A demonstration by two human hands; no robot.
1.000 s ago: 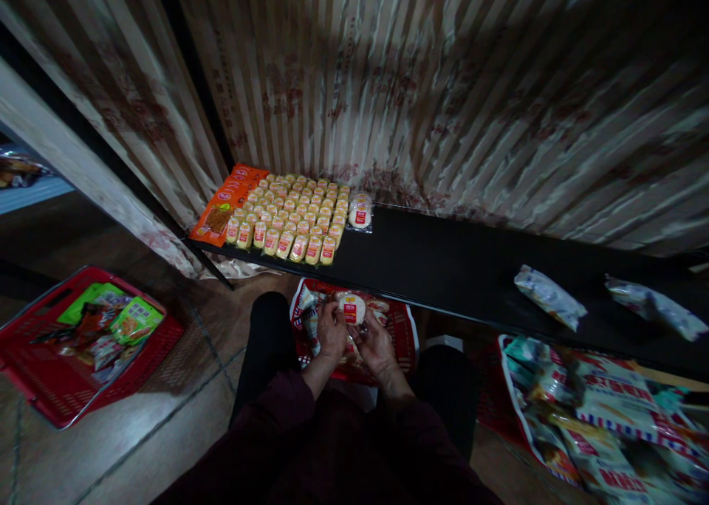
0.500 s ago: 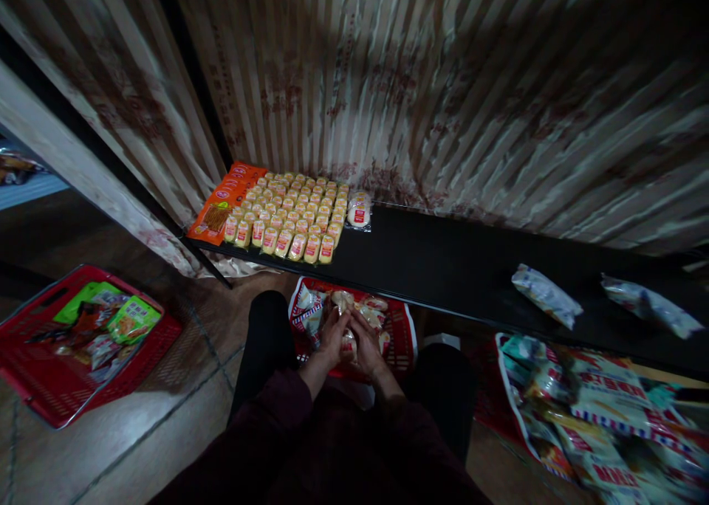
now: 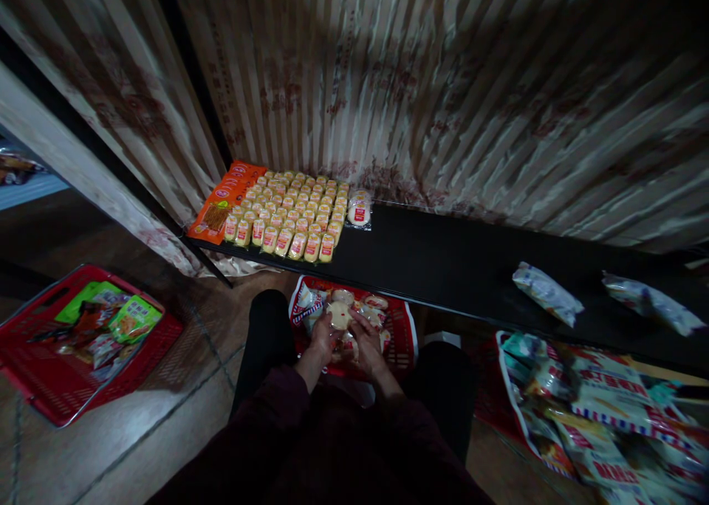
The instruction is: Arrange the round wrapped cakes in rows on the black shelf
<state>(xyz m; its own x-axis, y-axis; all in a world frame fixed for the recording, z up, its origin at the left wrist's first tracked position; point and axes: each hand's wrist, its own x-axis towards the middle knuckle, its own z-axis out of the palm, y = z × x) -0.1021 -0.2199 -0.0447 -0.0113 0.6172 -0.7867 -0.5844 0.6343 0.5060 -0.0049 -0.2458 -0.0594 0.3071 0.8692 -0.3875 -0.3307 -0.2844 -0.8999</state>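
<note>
I crouch over a red basket point(image 3: 403, 337) between my knees, filled with wrapped round cakes. My left hand point(image 3: 323, 335) is closed on one pale round cake pack point(image 3: 339, 314), lifted just above the pile. Close beside it, my right hand point(image 3: 365, 337) curls its fingers on packs in the basket; what it grips is hidden. On the black shelf point(image 3: 443, 261) ahead lie rows of small yellow packs point(image 3: 291, 213), an orange pack point(image 3: 218, 206) to their left, and one round cake pack point(image 3: 360, 211) to their right.
A second red basket point(image 3: 49, 394) of mixed snacks stands on the floor at the left. Two pale bags point(image 3: 546, 292) lie on the shelf's right part. A heap of striped bags point(image 3: 598, 409) fills the lower right. A striped curtain hangs behind the shelf.
The labelled cake held up a second ago went down into the basket. Both hands dipped among the packs, and my left hand now lifts a pale cake pack.
</note>
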